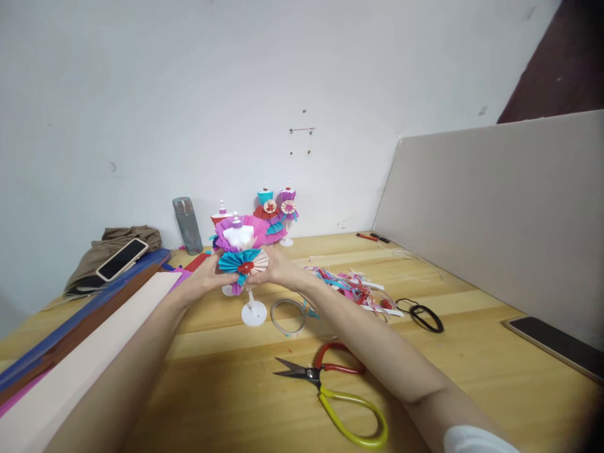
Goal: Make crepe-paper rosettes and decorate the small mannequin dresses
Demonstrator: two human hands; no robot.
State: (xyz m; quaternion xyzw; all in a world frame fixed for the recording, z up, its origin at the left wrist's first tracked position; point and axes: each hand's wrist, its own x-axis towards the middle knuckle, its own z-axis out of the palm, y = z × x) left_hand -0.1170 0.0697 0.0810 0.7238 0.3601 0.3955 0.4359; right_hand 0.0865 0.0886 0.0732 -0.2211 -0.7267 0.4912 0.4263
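Observation:
A small white dress form (238, 236) on a round base stands on the table, wearing a purple crepe-paper ruffle. On its front is a pleated paper rosette (233, 262), part blue and part pale pink with a red centre. My left hand (210, 274) grips the paper outfit from the left, its thumb below the blue pleats. From the right, my right hand (278, 269) pinches the lower edge beside the pale pleats. Some fingers of both hands are hidden behind the form. Scissors (311, 374) with one red and one yellow handle lie open in front.
Other dressed forms (289, 207) stand by the wall. Paper scraps (352, 286), a tape ring (289, 316) and a black band (427, 318) lie rightward, before a phone (557, 343). Leftward are paper strips (108, 333), a bottle (187, 225) and another phone (121, 259) on cloth.

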